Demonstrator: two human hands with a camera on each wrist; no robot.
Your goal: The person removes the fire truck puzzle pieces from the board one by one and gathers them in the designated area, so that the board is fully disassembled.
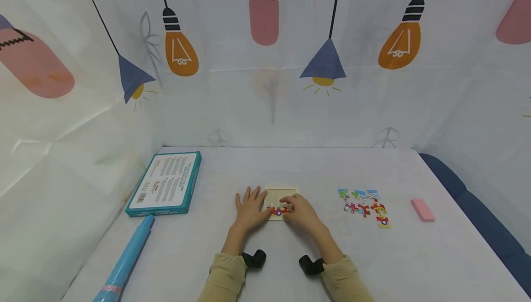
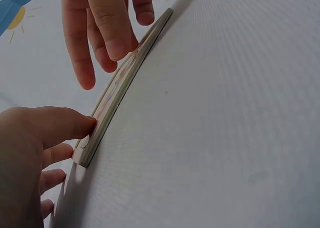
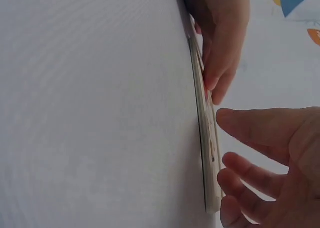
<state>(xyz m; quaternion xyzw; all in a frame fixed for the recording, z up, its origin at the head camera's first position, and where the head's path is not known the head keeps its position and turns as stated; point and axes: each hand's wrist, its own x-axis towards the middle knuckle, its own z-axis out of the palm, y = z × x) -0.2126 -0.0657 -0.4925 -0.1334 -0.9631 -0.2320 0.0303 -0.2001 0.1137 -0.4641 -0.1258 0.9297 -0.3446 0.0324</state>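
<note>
A shallow wooden puzzle tray (image 1: 274, 196) lies flat on the table between the two hands. Red, blue and yellow jigsaw pieces (image 1: 279, 211) sit along its near side, while the far part shows bare wood. My left hand (image 1: 250, 210) rests at the tray's left edge with fingers spread, its thumb pressing on the rim end in the left wrist view. Over the tray's right side hovers my right hand (image 1: 304, 214), thumb and fingers apart and nothing between them. To the right, several loose jigsaw pieces (image 1: 362, 208) are laid out in rough rows.
A pink eraser-like block (image 1: 423, 210) lies right of the loose pieces. At the left are a teal-edged box (image 1: 166, 182) and a long blue tube-shaped object (image 1: 128, 258). A printed white curtain (image 1: 265, 94) hangs behind the table, and a dark blue seat (image 1: 477, 205) shows beyond its right edge.
</note>
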